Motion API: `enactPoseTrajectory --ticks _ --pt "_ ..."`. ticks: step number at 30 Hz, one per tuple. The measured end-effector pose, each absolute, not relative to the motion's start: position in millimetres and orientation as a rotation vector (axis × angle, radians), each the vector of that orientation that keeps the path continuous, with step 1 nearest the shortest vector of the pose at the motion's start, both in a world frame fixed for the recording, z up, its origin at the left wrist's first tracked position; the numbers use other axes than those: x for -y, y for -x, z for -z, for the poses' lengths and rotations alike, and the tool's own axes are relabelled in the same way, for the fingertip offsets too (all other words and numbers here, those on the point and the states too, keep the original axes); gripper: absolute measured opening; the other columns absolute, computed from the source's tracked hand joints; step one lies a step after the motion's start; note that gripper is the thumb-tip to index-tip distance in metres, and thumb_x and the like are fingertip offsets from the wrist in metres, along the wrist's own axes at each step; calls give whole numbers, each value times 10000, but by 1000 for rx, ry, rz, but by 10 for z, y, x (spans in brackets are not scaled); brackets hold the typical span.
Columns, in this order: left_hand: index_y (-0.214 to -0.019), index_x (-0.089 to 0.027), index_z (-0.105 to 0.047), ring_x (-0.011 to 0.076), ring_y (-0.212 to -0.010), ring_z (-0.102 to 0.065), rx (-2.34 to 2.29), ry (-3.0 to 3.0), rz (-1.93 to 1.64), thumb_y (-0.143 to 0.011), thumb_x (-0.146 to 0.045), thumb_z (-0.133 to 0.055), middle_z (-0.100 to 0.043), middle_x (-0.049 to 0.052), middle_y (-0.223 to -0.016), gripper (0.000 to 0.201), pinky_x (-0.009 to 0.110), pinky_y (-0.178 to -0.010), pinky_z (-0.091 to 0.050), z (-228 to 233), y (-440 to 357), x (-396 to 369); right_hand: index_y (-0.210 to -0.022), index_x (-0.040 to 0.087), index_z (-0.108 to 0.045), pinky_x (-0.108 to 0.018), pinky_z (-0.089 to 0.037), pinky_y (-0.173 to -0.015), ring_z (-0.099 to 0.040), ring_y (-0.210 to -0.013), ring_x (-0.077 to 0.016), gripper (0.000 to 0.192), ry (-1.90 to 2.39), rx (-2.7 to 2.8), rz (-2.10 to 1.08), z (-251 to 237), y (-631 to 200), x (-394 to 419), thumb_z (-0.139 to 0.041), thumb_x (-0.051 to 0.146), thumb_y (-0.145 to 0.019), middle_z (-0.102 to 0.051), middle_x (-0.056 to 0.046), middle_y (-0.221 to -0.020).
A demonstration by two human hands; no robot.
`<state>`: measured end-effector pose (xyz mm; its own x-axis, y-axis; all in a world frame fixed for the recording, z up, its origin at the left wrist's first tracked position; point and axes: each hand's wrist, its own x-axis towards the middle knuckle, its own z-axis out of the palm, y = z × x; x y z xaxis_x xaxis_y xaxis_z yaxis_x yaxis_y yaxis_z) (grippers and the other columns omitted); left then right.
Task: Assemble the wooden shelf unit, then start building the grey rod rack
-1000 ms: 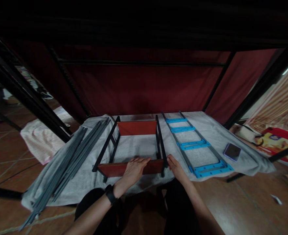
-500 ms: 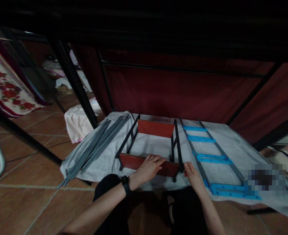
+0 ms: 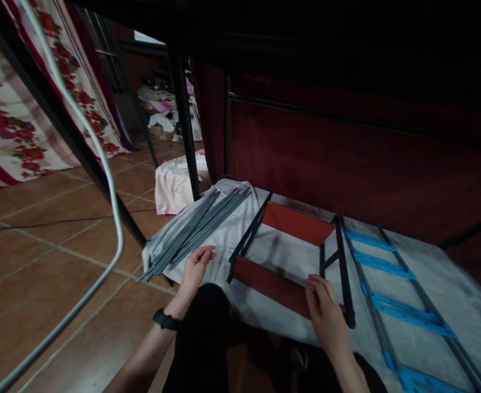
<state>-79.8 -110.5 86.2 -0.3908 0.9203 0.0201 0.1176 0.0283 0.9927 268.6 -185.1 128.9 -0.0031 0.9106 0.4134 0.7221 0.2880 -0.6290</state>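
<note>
A small rectangular frame of black metal legs and reddish-brown boards stands on the grey cloth, its front board [image 3: 271, 286] nearest me. My right hand [image 3: 326, 308] is at the right end of that board, fingers loosely curved and thumb apart; it seems to rest on the top edge. To the left of the frame, my left hand [image 3: 196, 268] hovers near the lower end of a bundle of grey rods [image 3: 199, 226], apart from them. Its fingers are curled in toward the thumb, and anything between them is too small to make out.
Right of the frame lies a ladder-like rack [image 3: 404, 311] of grey tubes and blue plastic pieces. A pale bent tube [image 3: 115, 218] crosses the left foreground. Dark posts [image 3: 186, 125] and a maroon curtain [image 3: 326, 158] enclose the cloth-covered surface [image 3: 449, 278].
My left hand has left the front board and moved left toward the rods. My right hand has come onto the board's right end. The view has turned left.
</note>
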Motion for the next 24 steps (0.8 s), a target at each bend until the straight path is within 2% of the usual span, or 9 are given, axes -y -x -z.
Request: enactPoseTrajectory --ticks 4,8,15,18,24 --pt "-880 -143 -724 193 -716 -649 -1476 -1039 -1306 -704 -526 -687 -713 67 -744 423 304 -676 -502 -761 772 1011 -1162 271 -596 -466 -457 -1039 -571 -1182 -254 276 1416 1872 -385 -1262 -2320 1663 -395 347 -987 -592 -100 -1225" --pt "-930 -126 -725 172 -685 -624 -1389 -1051 -1287 -770 -573 -623 -699 64 -739 485 272 -625 -473 -811 591 967 -1203 274 -587 -463 -464 -1034 -569 -1197 -258 290 1368 1992 -397 -1278 -1970 1501 -399 323 -988 -595 -94 -1255" --pt "-776 -142 -654 97 -570 -500 -1241 -989 -1320 -736 -518 -699 -598 -8 -663 381 212 -548 -405 -842 388 969 -1252 238 -563 -409 -524 -885 -645 -1036 -246 301 1410 2281 -189 -1184 -1561 1325 -394 269 -1006 -662 -90 -1094" --pt "-742 -152 -634 106 -587 -490 -1273 -1073 -1322 -767 -481 -663 -571 -15 -638 332 225 -578 -404 -810 395 942 -1219 211 -570 -367 -522 -856 -655 -981 -219 287 1446 2348 -95 -1148 -1506 1282 -370 209 -1013 -663 -77 -1023" --pt "-779 -165 -620 138 -707 -537 -1259 -1289 -1355 -854 -407 -580 -596 2 -708 257 246 -683 -424 -810 415 958 -1179 203 -570 -346 -521 -822 -656 -949 -212 267 1451 2350 -50 -1116 -1488 1258 -364 187 -1010 -657 -73 -1022"
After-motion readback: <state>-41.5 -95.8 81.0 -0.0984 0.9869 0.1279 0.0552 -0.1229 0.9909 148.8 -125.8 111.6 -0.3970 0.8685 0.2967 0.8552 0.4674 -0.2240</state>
